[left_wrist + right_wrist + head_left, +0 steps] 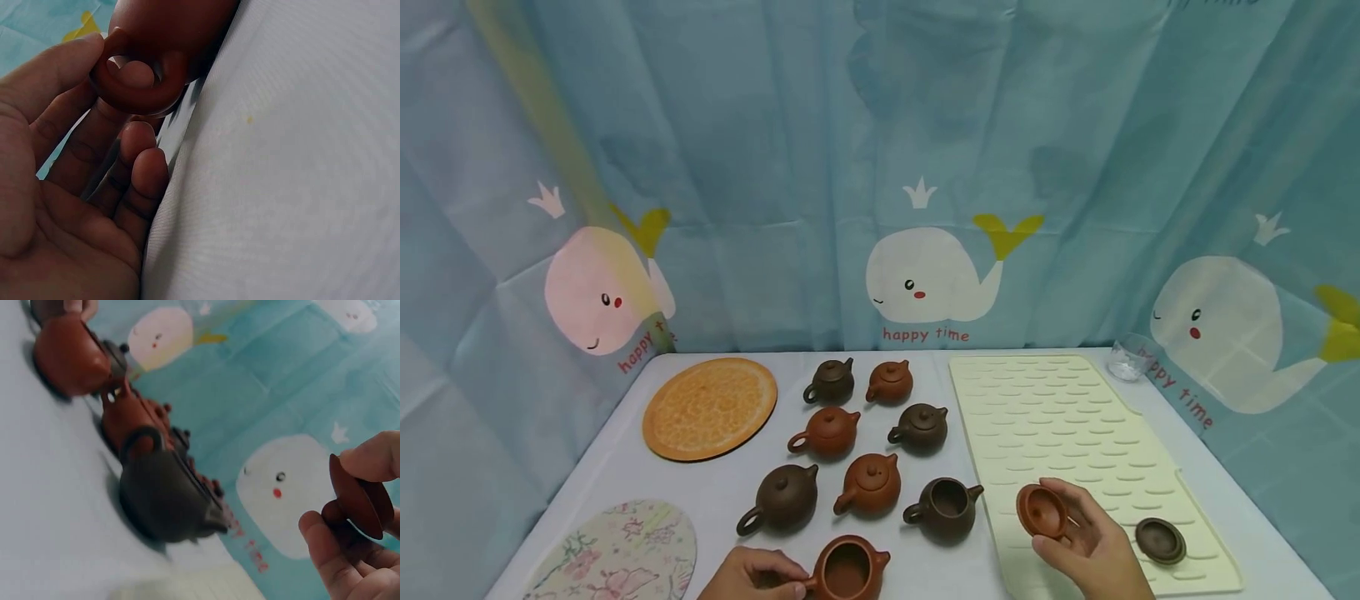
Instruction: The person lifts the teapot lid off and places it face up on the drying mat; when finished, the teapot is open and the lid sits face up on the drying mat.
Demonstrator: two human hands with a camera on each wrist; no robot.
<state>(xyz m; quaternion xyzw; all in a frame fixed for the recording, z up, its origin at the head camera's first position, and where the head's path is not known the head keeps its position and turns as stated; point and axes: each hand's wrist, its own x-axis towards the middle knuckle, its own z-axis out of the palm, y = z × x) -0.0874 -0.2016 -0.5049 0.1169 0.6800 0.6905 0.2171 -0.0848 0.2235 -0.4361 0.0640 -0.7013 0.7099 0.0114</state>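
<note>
My left hand (754, 575) pinches the looped handle of a reddish-brown teapot (848, 573), whose top is uncovered, at the table's near edge. In the left wrist view the handle (140, 100) sits between thumb and fingers, a fingertip showing through the loop. My right hand (1093, 533) holds a reddish-brown teapot lid (1043, 511) by its edge, over the cream mat (1052, 450). The lid's hollow underside faces the head camera; its knob (334, 512) shows in the right wrist view. Between the hands stands a dark brown teapot (946, 527), uncovered too.
Several lidded teapots, dark brown and reddish, stand in two columns behind, such as a dark one (786, 500). A dark lid (1161, 541) lies on the mat. A glass (1129, 358) is at the back right; a round orange mat (709, 408) and a floral mat (617, 554) lie left.
</note>
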